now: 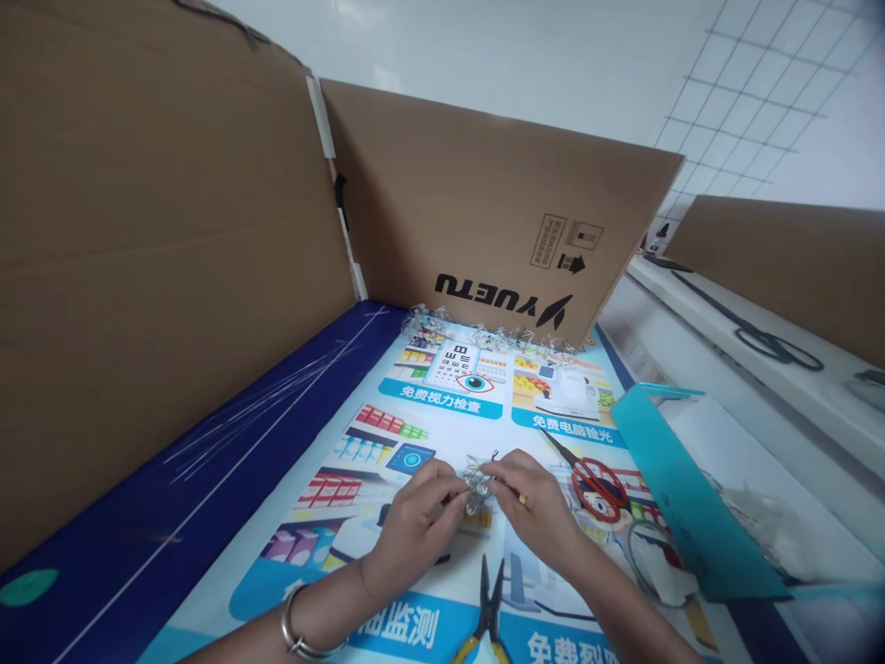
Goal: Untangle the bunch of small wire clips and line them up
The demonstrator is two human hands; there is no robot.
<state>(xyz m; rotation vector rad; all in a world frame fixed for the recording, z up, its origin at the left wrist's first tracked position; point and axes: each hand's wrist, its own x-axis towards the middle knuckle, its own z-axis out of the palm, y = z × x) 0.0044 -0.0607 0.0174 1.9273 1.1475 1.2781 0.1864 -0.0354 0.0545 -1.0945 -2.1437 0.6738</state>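
Note:
Between the fingertips of both hands is a small cluster of clear beads on thin wire [477, 489], over the middle of the printed sheet. My left hand [423, 512], with a silver bangle at the wrist, pinches its left side. From the right, my right hand [537, 507] grips the cluster between thumb and forefinger. Pliers [492, 604] with yellow handles lie just in front of the hands, jaws apart. To the right of my right hand are red-handled scissors [600, 489]. A coil of thin wire [643, 563] lies nearer to me.
Several clear beaded wire pieces [484, 337] line the foot of the cardboard panel [484, 203]. Another cardboard wall [159, 240] stands at left. Thin straight wires [263, 397] lie on the blue strip. At right are a teal tray [674, 498] and a shelf with black scissors [774, 341].

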